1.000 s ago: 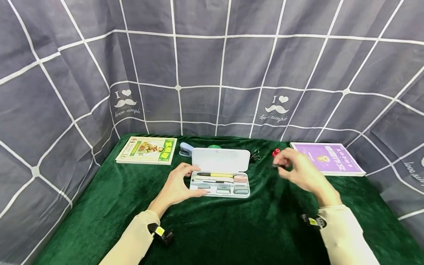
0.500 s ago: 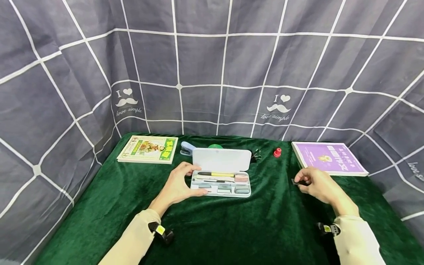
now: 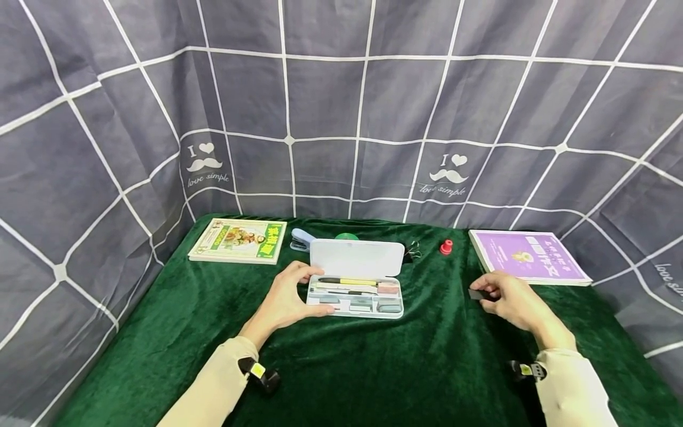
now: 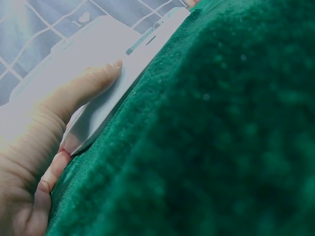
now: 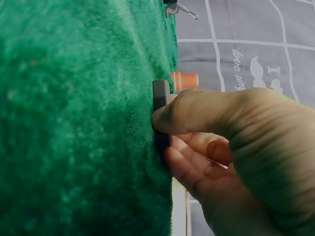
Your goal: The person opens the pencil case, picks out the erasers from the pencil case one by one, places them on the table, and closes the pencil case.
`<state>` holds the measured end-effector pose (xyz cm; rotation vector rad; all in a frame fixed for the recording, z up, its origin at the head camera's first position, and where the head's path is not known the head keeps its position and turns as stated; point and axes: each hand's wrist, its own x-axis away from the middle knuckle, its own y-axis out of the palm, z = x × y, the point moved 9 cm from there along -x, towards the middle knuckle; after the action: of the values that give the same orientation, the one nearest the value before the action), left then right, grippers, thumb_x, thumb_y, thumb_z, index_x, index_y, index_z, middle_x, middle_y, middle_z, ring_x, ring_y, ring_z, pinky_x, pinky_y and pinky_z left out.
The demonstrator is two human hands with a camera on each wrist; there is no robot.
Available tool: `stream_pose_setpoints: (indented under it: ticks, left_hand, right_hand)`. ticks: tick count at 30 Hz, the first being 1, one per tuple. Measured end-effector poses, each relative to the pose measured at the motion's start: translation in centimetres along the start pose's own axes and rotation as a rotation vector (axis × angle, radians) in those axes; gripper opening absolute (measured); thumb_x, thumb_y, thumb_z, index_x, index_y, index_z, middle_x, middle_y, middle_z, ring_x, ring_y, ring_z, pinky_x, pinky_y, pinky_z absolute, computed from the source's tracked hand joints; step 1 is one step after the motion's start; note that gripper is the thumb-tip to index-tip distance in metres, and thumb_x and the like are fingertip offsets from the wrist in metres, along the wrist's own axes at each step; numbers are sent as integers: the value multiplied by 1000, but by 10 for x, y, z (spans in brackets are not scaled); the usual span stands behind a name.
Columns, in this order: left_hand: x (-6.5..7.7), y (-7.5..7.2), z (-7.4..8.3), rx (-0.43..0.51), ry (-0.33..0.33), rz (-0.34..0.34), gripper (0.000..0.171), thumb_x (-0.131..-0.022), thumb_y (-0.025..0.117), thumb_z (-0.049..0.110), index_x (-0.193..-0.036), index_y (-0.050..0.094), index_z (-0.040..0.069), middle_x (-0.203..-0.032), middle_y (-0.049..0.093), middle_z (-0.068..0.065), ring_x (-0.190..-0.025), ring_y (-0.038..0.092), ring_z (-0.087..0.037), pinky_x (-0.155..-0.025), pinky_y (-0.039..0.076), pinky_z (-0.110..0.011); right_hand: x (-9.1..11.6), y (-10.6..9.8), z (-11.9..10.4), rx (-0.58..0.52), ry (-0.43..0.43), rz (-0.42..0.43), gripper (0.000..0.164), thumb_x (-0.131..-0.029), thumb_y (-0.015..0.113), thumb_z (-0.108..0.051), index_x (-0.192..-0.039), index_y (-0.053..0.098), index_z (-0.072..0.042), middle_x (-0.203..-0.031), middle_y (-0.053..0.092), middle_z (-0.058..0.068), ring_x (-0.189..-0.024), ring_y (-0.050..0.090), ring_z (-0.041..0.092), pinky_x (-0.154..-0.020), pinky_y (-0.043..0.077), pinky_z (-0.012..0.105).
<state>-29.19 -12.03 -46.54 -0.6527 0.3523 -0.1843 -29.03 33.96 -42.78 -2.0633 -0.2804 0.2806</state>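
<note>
A white pencil case [image 3: 356,258] lies with its lid raised in the middle of the green cloth. Inside are pens, a yellow pencil [image 3: 358,281], a pinkish eraser [image 3: 388,287] and small items in the front compartments. My left hand [image 3: 285,299] grips its left end, thumb over the front edge and fingers at the back; the left wrist view shows the thumb [image 4: 93,83] on the rim. Off to the right, my right hand [image 3: 509,299] pinches a small dark grey rectangular block [image 5: 160,93] between thumb and fingers, down at the cloth surface.
A purple book [image 3: 528,255] lies at the back right, a green-and-yellow book [image 3: 238,240] at the back left. Behind the case are a blue stapler [image 3: 302,239], a green round thing [image 3: 347,236] and a black binder clip [image 3: 411,254]. A small red piece [image 3: 446,247] stands right of these.
My right hand has moved right and toward me, from beside the red piece down to the cloth, with the dark grey block still in its fingers. The left hand and pencil case stay put.
</note>
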Motion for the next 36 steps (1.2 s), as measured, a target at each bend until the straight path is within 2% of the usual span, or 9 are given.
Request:
stream_pose_setpoints:
  ticks: [3, 5, 7, 11, 13, 17, 25, 29, 36]
  left_hand:
    - [0, 0, 0, 2, -2, -2, 78, -69, 108, 46, -136, 77, 22, -130, 64, 2, -119, 65, -22, -107, 56, -50]
    - [-1, 0, 0, 3, -5, -4, 78, -69, 108, 46, -136, 77, 21, -130, 64, 2, -119, 65, -22, -107, 56, -50]
    - [-1, 0, 0, 4, -8, -5, 78, -69, 108, 46, -136, 77, 21, -130, 64, 2, -118, 65, -23, -107, 56, -50]
    - [-1, 0, 0, 4, -12, -6, 78, -70, 107, 46, -137, 76, 21, -130, 64, 2, -119, 64, -24, -107, 55, -51]
    - [-1, 0, 0, 4, -14, -6, 78, -70, 107, 46, -137, 76, 21, -130, 64, 2, -120, 65, -24, -108, 55, -51]
    - [0, -1, 0, 4, -16, -4, 78, -70, 108, 45, -137, 76, 20, -130, 64, 1, -121, 65, -25, -108, 55, -51]
    - [-1, 2, 3, -2, -4, -9, 78, -70, 107, 46, -137, 76, 21, -130, 64, 1, -120, 65, -23, -108, 56, -50]
    - [-1, 3, 3, 10, -5, -11, 78, -71, 107, 47, -139, 76, 21, -130, 64, 1, -120, 64, -24, -107, 56, -52]
    - [0, 2, -2, 12, -21, -18, 79, -72, 107, 46, -140, 75, 22, -132, 63, 2, -121, 64, -23, -108, 55, -51]
  right_hand:
    - [-1, -6, -13, 35, -23, 23, 36, -86, 88, -1, -120, 79, -2, -110, 76, 12, -98, 72, 28, -85, 59, 40]
    - [-3, -15, -28, 50, -57, 77, 38, -87, 88, -2, -123, 78, -1, -112, 76, 15, -101, 73, 32, -86, 59, 43]
    - [-5, -25, -48, 41, -109, 151, 37, -88, 89, -2, -124, 79, -2, -115, 77, 15, -101, 73, 29, -87, 59, 37]
    - [-11, -35, -96, -41, -244, 257, 38, -88, 90, 4, -122, 81, -10, -114, 77, 3, -96, 69, 10, -85, 55, 16]
    - [-16, -31, -119, -106, -313, 259, 40, -87, 90, 7, -121, 81, -12, -113, 77, 0, -94, 70, 7, -87, 55, 13]
    - [-27, -13, -149, -208, -378, 211, 43, -86, 90, 10, -120, 81, -15, -110, 77, -5, -93, 74, 14, -87, 60, 21]
    - [-35, 39, -171, -252, -395, 67, 34, -89, 88, 6, -118, 83, -12, -103, 80, 0, -90, 75, 10, -83, 65, 35]
    - [-35, 54, -172, -236, -378, 15, 35, -90, 88, 5, -119, 85, -13, -102, 78, -1, -90, 72, 11, -83, 64, 39]
    - [-41, 56, -166, -128, -373, 111, 28, -97, 84, 0, -121, 82, -13, -115, 76, 0, -99, 74, 22, -88, 63, 47]
